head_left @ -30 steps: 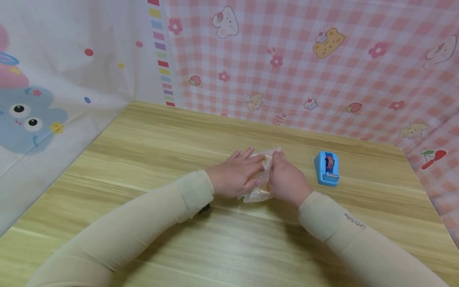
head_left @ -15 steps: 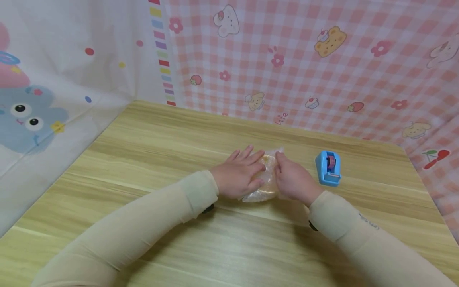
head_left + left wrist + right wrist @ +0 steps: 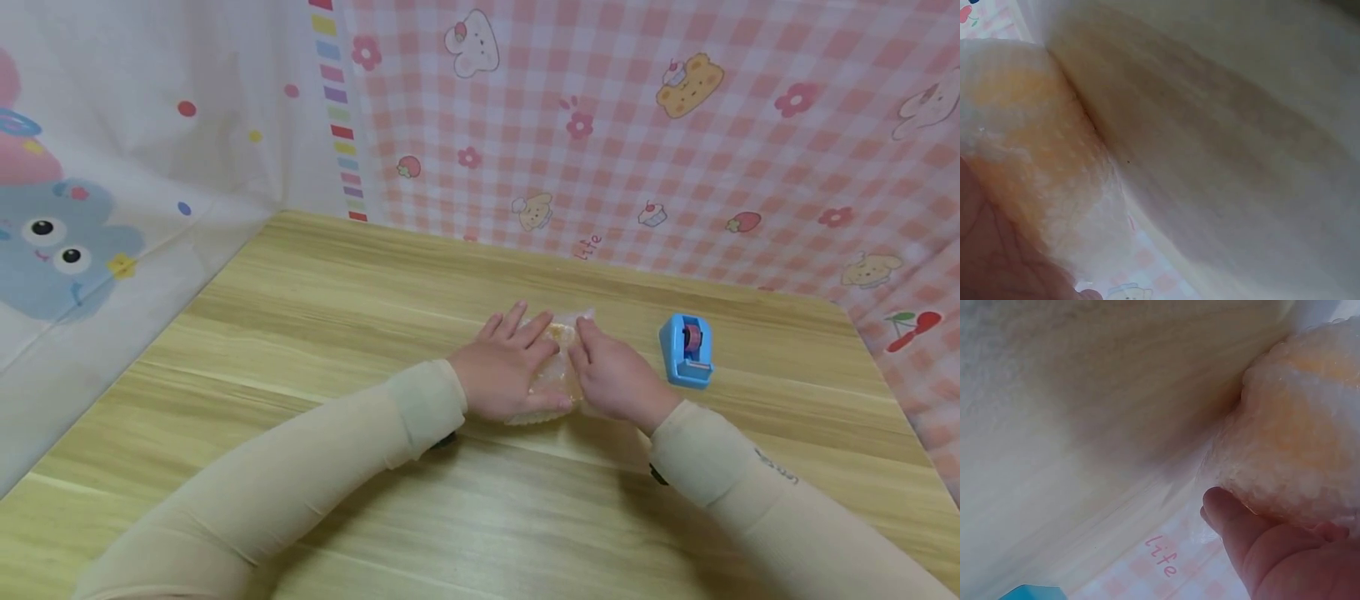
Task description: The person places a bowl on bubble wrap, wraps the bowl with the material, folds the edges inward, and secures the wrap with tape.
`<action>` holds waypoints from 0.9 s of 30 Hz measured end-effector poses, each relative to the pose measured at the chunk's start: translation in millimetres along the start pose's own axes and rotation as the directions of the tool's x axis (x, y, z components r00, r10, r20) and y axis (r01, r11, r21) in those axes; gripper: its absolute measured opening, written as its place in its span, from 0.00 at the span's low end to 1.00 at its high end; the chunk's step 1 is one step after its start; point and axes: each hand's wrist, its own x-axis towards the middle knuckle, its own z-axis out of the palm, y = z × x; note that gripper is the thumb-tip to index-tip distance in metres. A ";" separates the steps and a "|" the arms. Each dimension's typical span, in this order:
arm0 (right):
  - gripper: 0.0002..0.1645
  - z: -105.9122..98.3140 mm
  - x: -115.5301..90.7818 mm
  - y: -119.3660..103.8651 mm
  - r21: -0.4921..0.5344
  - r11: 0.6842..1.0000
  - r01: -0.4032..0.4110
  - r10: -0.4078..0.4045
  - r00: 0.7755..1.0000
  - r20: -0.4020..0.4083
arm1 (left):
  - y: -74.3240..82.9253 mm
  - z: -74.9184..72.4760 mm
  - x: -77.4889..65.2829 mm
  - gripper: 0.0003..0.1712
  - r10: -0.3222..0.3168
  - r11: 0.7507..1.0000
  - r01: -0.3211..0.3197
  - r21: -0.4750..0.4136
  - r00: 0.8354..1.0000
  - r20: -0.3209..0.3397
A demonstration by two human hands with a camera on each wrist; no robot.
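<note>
A small bundle of clear bubble wrap (image 3: pixel 557 375) lies on the wooden table, with something yellow-orange showing through its layers. Fingers spread, my left hand (image 3: pixel 497 373) rests across the bundle's left part, its thumb along the near edge. On the opposite side, my right hand (image 3: pixel 617 372) grips the bundle's edge, thumb near the far right corner of the wrap. The right wrist view shows those fingertips against the bubble wrap (image 3: pixel 1297 431). From the left wrist, the bubble wrap (image 3: pixel 1060 144) appears beside the palm. The wrapped item's shape is hidden.
A blue tape dispenser (image 3: pixel 686 352) with a pink roll stands right of my right hand. The wooden table (image 3: pixel 420 517) meets a pink checked cloth (image 3: pixel 525 125) at the back and a white printed cloth (image 3: pixel 210 167) on the left.
My right hand has shifted a little right, now holding the wrap's right edge. My left hand's thumb has extended right along the near edge. The bundle stays in about the same place.
</note>
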 end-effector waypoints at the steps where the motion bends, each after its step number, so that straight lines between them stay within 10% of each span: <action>1: 0.40 -0.1 0.1 0.1 0.004 1.000 -0.003 0.003 1.000 0.003 | 1.0 -0.6 -0.3 0.54 -0.004 1.000 0.004 0.005 1.000 0.004; 27: 0.41 4.2 3.8 -3.0 -0.030 0.995 -0.091 0.091 0.996 -0.012 | 9.7 0.0 4.9 0.66 -0.109 0.994 0.109 -0.002 0.994 -0.004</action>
